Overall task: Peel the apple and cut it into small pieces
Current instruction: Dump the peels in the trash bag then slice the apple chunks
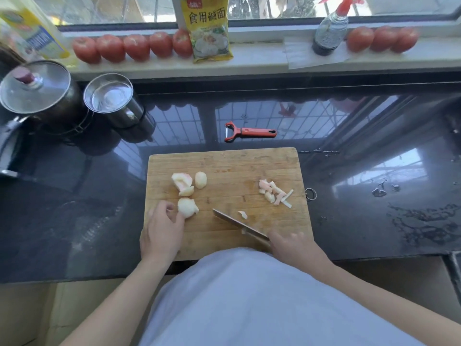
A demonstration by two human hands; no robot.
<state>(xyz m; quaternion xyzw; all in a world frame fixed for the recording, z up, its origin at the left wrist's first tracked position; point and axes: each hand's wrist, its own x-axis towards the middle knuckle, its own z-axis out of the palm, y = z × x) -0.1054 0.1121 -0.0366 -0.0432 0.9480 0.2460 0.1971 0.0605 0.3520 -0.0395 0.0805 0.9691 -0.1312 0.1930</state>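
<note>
Left hand [162,231]: my fingers [174,216] curl loosely against the near apple chunk [187,207], touching its left side on the cutting board [224,166].
Right hand [291,247]: my fingers are wrapped round the handle of the knife [237,224]; the blade slants up-left over the board, its tip near that chunk.
Other apple pieces [185,182]: three peeled chunks lie close together, farther back on the left of the board.
Small cuts [274,192]: a little heap on the right side; one loose bit [242,214] lies just beside the blade.
Peeler [249,132]: on the dark surface [99,221] behind the board.
</note>
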